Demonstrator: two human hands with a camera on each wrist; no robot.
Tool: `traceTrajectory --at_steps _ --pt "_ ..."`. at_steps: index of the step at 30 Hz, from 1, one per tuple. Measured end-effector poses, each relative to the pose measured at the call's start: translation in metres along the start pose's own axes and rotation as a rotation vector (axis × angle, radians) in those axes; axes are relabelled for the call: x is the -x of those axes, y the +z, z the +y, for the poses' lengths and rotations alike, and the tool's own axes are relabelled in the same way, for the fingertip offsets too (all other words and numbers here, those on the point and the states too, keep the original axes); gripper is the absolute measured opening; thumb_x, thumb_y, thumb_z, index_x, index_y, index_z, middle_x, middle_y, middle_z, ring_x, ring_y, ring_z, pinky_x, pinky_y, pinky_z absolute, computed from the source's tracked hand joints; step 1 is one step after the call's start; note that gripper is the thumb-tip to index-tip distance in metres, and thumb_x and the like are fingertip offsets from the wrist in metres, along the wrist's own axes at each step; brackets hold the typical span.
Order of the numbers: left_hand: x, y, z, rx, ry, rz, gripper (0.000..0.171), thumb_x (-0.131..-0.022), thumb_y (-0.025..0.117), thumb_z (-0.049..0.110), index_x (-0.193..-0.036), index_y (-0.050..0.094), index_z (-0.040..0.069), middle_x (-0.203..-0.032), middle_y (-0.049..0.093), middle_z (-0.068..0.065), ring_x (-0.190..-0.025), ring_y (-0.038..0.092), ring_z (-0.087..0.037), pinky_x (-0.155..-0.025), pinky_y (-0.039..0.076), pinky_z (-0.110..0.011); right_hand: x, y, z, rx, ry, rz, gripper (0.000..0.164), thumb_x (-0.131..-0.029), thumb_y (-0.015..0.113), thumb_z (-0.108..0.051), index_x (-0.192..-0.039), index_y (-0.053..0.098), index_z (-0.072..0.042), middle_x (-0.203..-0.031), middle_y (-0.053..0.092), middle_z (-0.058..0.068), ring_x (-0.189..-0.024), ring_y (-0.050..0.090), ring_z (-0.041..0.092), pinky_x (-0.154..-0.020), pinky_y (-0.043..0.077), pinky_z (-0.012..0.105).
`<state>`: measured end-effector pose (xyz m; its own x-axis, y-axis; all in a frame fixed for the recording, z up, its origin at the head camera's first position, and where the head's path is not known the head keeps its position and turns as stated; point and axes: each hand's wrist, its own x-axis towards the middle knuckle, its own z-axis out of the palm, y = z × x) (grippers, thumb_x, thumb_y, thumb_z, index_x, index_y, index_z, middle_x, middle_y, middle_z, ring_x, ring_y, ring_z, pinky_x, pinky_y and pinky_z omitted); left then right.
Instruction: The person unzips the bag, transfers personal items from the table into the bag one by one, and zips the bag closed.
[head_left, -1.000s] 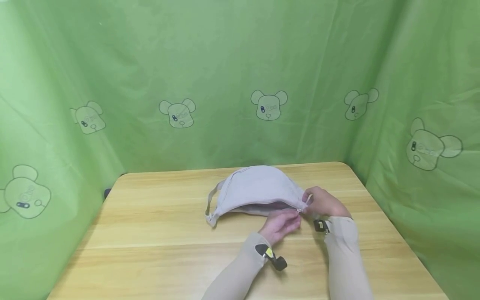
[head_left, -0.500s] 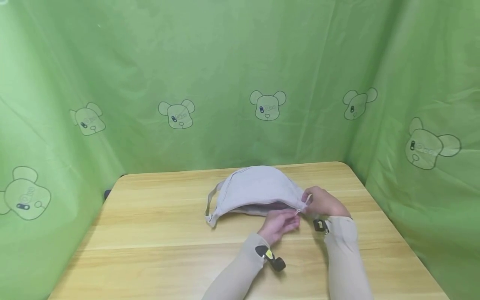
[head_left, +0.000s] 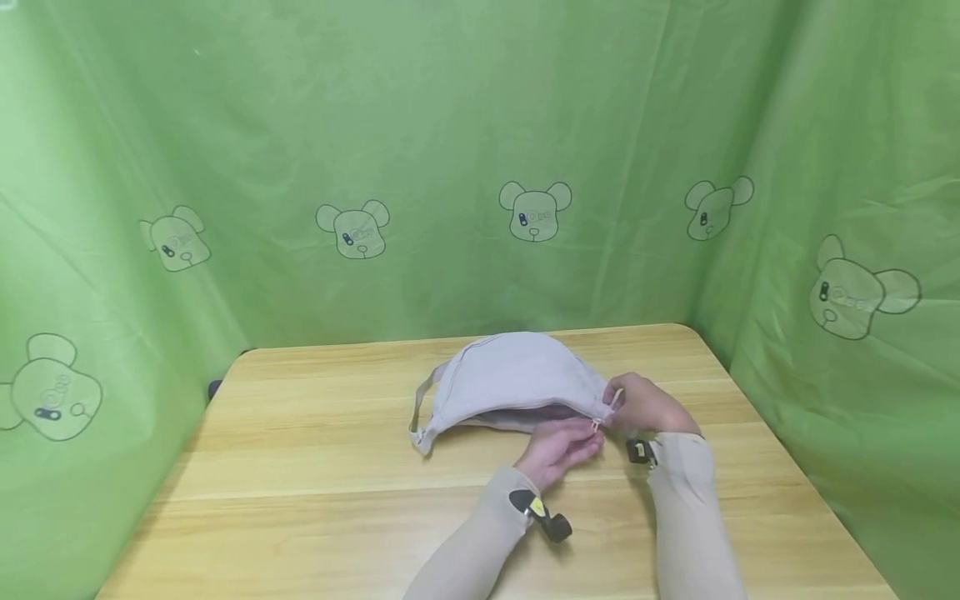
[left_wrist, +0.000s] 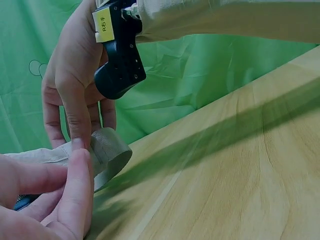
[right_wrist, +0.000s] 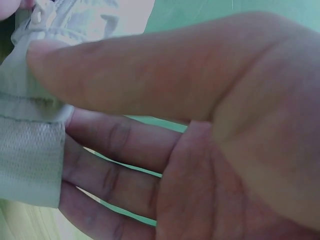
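Note:
A pale grey crescent-shaped bag [head_left: 517, 371] lies on the table, its zipped mouth gaping along the side nearest me. At the bag's right end, my left hand [head_left: 555, 450] pinches the small zipper pull [head_left: 596, 425] between thumb and fingers. Just beyond it, my right hand [head_left: 648, 404] grips the bag's corner where the strap joins. The right wrist view shows that thumb on top of the cloth and the webbing strap [right_wrist: 30, 162] against the fingers. In the left wrist view the strap [left_wrist: 117, 152] loops out past the fingertips. The bag's inside is mostly hidden.
The wooden table [head_left: 300, 467] has rounded far corners. Green curtains [head_left: 450, 125] printed with bear heads surround it at the back and both sides. A strap loop [head_left: 422, 408] hangs off the bag's left end. Dark camera mounts [head_left: 553, 525] sit on both wrists.
My left fingers have shifted very slightly around the zipper pull. The bag, its gaping mouth and my right hand have stayed in place.

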<state>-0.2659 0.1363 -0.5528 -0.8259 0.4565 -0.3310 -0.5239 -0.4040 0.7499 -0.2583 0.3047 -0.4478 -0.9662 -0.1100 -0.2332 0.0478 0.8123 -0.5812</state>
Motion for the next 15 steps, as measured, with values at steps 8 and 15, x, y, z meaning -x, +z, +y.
traceTrajectory --at_steps 8,15 --pt "0.0007 -0.0001 0.0001 -0.007 -0.003 0.004 0.023 -0.089 0.069 -0.006 -0.112 0.073 -0.006 -0.097 0.075 -0.013 -0.086 0.072 -0.017 -0.091 0.064 -0.030 -0.0002 0.0007 0.0005 0.003 0.001 0.005 0.031 -0.077 0.077 0.000 -0.106 0.065 0.003 -0.089 0.069 0.015 -0.077 0.062 0.024 -0.066 0.054 0.031" --pt "-0.0011 -0.0008 -0.0001 -0.003 0.003 0.002 0.023 -0.090 0.068 -0.005 -0.113 0.072 -0.007 -0.094 0.074 -0.011 -0.083 0.071 -0.014 -0.087 0.065 -0.027 -0.0015 0.0000 0.0027 0.001 -0.005 0.002 0.032 -0.077 0.078 0.000 -0.106 0.065 0.004 -0.091 0.069 0.015 -0.080 0.064 0.025 -0.068 0.056 0.033"
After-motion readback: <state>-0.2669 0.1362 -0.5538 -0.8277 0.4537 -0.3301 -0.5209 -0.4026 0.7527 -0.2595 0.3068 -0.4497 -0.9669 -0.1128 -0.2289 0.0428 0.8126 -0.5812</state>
